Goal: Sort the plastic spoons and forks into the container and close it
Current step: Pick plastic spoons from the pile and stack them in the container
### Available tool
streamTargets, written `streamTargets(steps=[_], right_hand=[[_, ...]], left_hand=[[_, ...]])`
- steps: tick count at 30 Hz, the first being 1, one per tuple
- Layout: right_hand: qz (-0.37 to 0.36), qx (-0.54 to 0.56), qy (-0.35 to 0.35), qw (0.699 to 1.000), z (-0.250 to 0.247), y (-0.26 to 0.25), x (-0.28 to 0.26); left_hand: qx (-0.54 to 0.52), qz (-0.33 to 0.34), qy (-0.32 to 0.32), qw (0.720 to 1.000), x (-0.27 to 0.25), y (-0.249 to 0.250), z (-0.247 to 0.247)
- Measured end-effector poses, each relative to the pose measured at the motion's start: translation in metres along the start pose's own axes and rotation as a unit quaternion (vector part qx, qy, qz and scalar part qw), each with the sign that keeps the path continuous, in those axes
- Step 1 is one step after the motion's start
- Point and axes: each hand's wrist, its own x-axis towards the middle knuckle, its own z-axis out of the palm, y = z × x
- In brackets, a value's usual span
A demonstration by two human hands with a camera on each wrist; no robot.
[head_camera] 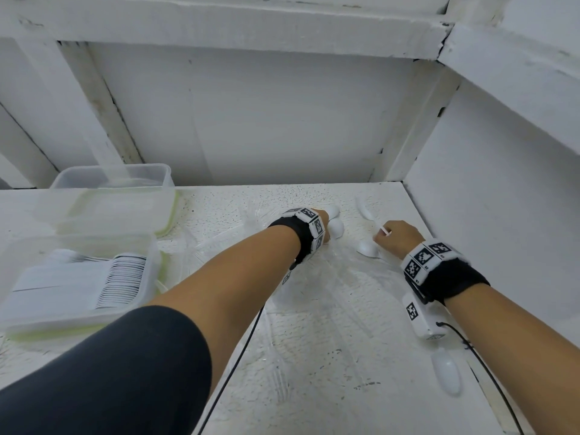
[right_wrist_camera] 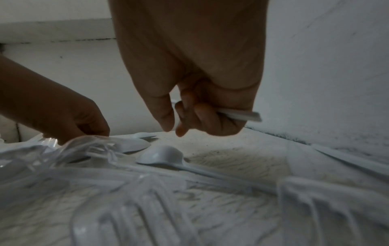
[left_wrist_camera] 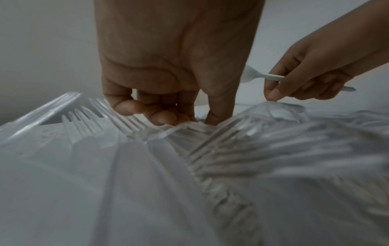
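Clear plastic forks (left_wrist_camera: pixel 88 121) and white spoons (head_camera: pixel 335 229) lie scattered on the white speckled table (head_camera: pixel 314 403). My left hand (head_camera: pixel 324 226) reaches into the pile; its curled fingers and thumb (left_wrist_camera: pixel 219 116) pinch clear forks. To its right, my right hand (head_camera: pixel 384 235) grips a white spoon (left_wrist_camera: pixel 252 74) by the handle (right_wrist_camera: pixel 240 114), thumb and forefinger hanging just above the table. Another white spoon (right_wrist_camera: pixel 164 156) lies below that hand. At the left a clear container (head_camera: pixel 78 240) holds a neat stack of white spoons (head_camera: pixel 119 277).
A second clear container (head_camera: pixel 125 177) stands behind the first, and a green-sealed lid (head_camera: pixel 169 215) lies between them. A lone spoon (head_camera: pixel 447 375) lies near the table's right edge. White walls close in at the back and right. Cables trail from both wrists.
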Motion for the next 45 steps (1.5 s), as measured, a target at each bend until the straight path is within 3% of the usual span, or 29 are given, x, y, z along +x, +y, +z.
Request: streamTargets(steps=[3, 8, 11, 14, 19, 24, 27, 32, 34, 45], right_hand=[[0.008, -0.023, -0.007, 1.000, 0.002, 0.004, -0.004], [0.023, -0.042, -0.031, 0.998, 0.006, 0.010, -0.012], [0.017, -0.047, -0.037, 0.998, 0.007, 0.014, -0.016], [0.001, -0.036, -0.038, 0.999, 0.008, 0.017, -0.019], [-0.007, 0.002, -0.013, 1.000, 0.007, 0.016, -0.018], [-0.037, 0.077, 0.023, 0.996, 0.002, 0.012, -0.017], [-0.047, 0.112, 0.043, 0.992, -0.003, 0.007, -0.023], [-0.010, 0.319, 0.026, 0.948, -0.010, 0.005, -0.028], [0.002, 0.347, 0.031, 0.937, -0.012, 0.007, -0.029], [0.068, 0.372, 0.087, 0.921, -0.024, 0.027, -0.040]], left_hand=[[-0.013, 0.030, 0.031, 0.999, -0.001, -0.006, 0.004], [-0.028, 0.035, 0.022, 0.999, -0.002, -0.007, 0.005], [-0.005, -0.006, 0.008, 1.000, -0.001, 0.000, -0.001], [-0.066, -0.007, 0.047, 0.997, -0.006, 0.001, -0.010], [-0.261, -0.049, 0.192, 0.945, -0.011, -0.014, -0.011], [-0.388, -0.047, 0.193, 0.900, -0.017, -0.010, -0.010], [-0.309, -0.065, 0.134, 0.939, -0.012, 0.005, -0.009], [-0.088, -0.034, 0.061, 0.994, -0.008, 0.018, 0.000], [-0.024, -0.020, 0.055, 0.998, -0.005, 0.020, 0.006], [0.083, -0.030, -0.028, 0.996, -0.006, 0.027, -0.002]])
